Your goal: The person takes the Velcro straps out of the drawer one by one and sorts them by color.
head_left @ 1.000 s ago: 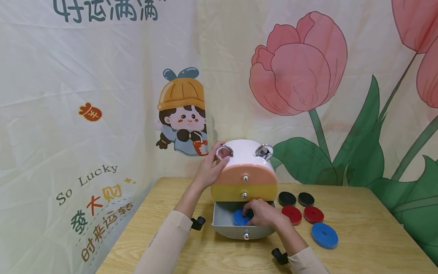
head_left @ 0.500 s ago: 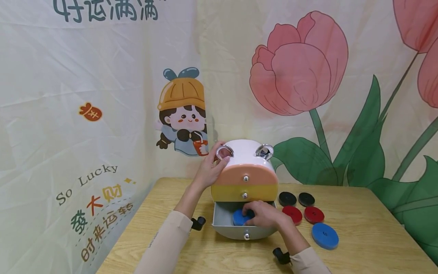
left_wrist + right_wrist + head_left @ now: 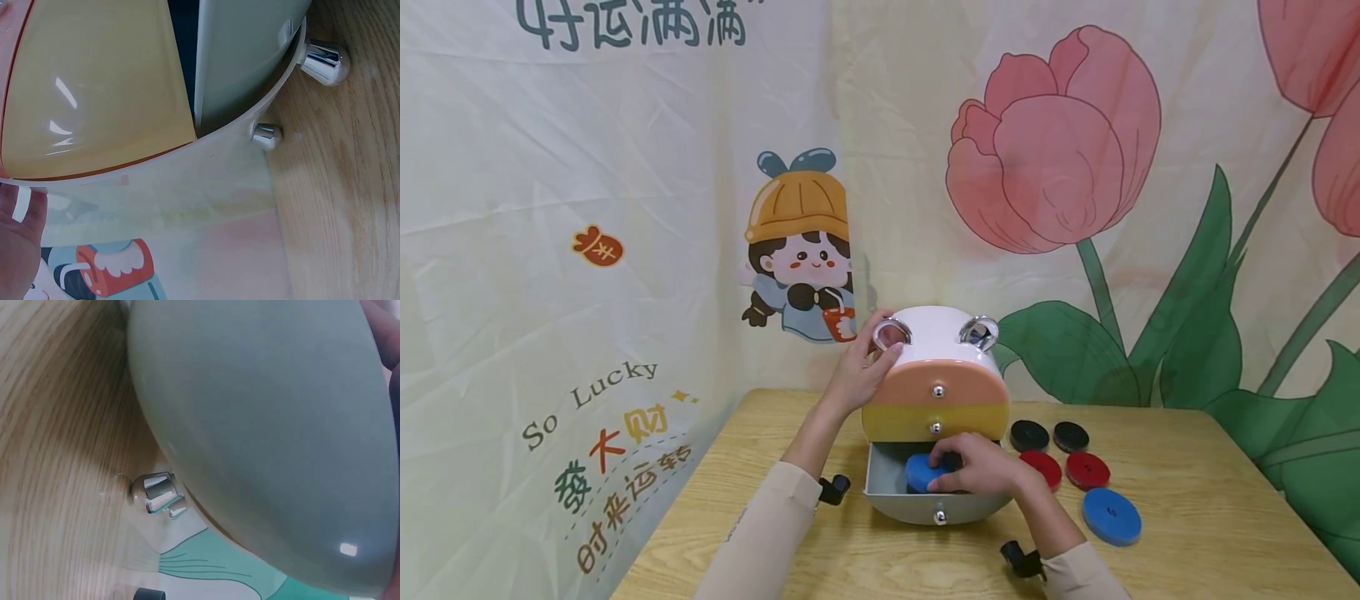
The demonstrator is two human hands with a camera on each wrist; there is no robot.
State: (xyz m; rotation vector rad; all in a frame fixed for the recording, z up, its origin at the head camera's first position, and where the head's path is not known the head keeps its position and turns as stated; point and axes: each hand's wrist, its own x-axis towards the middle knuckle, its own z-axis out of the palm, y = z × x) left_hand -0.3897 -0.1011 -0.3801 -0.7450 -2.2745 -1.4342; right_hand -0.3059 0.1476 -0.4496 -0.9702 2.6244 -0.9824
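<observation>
A small toy-like drawer cabinet (image 3: 936, 383) with a white top, orange and yellow fronts and silver ring ears stands on the table. Its grey bottom drawer (image 3: 887, 510) is pulled out. My left hand (image 3: 859, 371) holds the cabinet's upper left side by the ring ear, thumb in front; its fingers (image 3: 25, 219) also show in the left wrist view. Inside the drawer, my right hand (image 3: 981, 467) pinches a blue disc (image 3: 923, 472), which is tilted with a dark area under it. In the right wrist view, the drawer's outside (image 3: 262, 425) hides most of that hand.
Right of the cabinet lie black discs (image 3: 1029, 436), red discs (image 3: 1087, 470) and a blue disc (image 3: 1111, 517) on the wooden table (image 3: 1210, 500). Black wrist-worn devices (image 3: 1022, 559) sit by both forearms. A printed cloth (image 3: 895, 167) hangs behind.
The blue disc in my right hand has shifted slightly left and up and now tilts, with the right hand and forearm moving a little. My left hand has stayed in place.
</observation>
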